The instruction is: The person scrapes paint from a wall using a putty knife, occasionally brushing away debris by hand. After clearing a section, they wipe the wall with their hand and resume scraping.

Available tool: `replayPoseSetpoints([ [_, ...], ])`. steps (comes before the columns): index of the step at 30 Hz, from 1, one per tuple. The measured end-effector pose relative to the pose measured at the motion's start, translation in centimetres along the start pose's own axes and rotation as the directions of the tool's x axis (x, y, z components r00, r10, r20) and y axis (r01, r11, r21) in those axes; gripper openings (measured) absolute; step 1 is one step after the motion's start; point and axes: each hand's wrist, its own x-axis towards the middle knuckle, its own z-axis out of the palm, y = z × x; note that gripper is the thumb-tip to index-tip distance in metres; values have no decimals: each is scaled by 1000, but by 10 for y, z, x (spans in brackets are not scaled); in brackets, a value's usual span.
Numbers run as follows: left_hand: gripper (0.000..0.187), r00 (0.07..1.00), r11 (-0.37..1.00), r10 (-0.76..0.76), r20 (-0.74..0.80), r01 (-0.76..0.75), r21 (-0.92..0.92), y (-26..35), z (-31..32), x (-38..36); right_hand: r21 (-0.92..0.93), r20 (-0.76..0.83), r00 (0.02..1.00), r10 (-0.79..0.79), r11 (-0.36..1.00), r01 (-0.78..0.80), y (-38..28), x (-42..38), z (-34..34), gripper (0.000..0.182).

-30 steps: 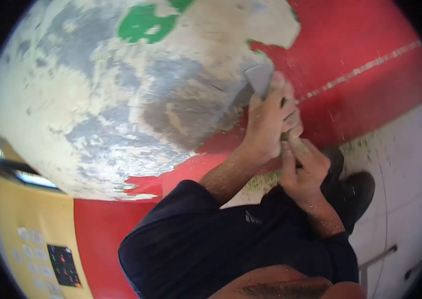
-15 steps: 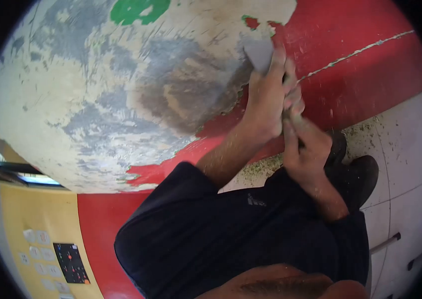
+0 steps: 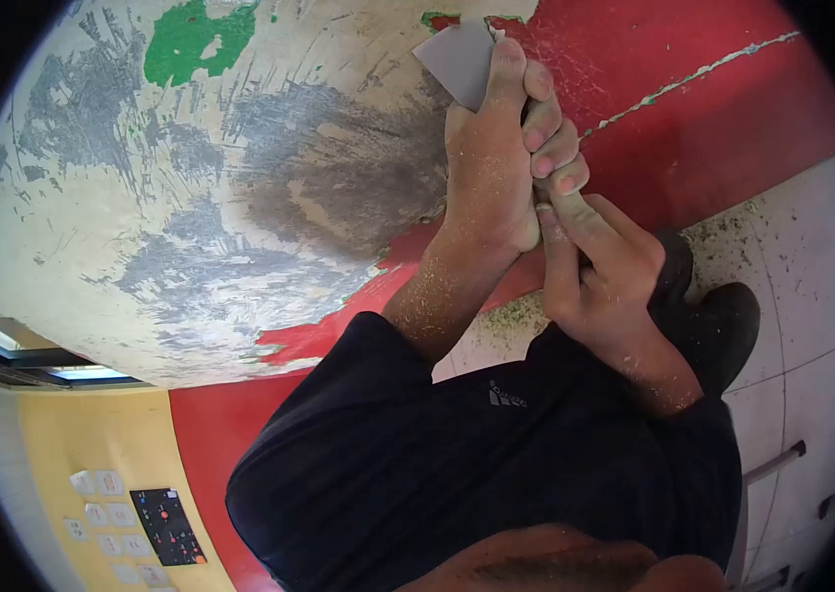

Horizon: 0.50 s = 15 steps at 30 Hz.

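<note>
Scraper in the head view: where's it sitting, and how's the grip?

Up at the wall, near the edge of its red paint. Left hand clenched round the hidden handle, right hand pinching its end. Probably light, stiff blade, dusty skin might slip; hold the handle.

The person's left hand is extended farther from the dark shirt, fingers curled into a grip, thumb lying straight. The left forearm projects outward from the shirt, speckled with dust. The right hand is positioned nearer the shirt, thumb and forefinger closed in a pinch. The right forearm extends from the shirt's sleeve.
</note>
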Motion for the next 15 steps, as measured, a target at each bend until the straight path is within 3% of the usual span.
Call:
replayPoseSetpoints([
  [4,33,1000,1000,-27,14,28,-9,-2,-5,-7,-19,-9,999,-37,999,36,-4,-4,-2,35],
  [7,34,987,989,146,69,-148,24,17,6,12,-86,9,993,-118,989,118,3,9,2,38],
  [9,32,999,999,37,39,-38,2,11,-1,2,-93,-1,988,-156,983,155,0,8,4,41],
  [11,31,995,995,-101,16,101,-24,-6,-13,-10,-135,67,995,-76,987,85,-11,-1,-6,37],
  [15,30,999,994,-47,28,49,-98,-3,-13,-4,-122,42,997,-67,990,72,-8,-6,-2,28],
])
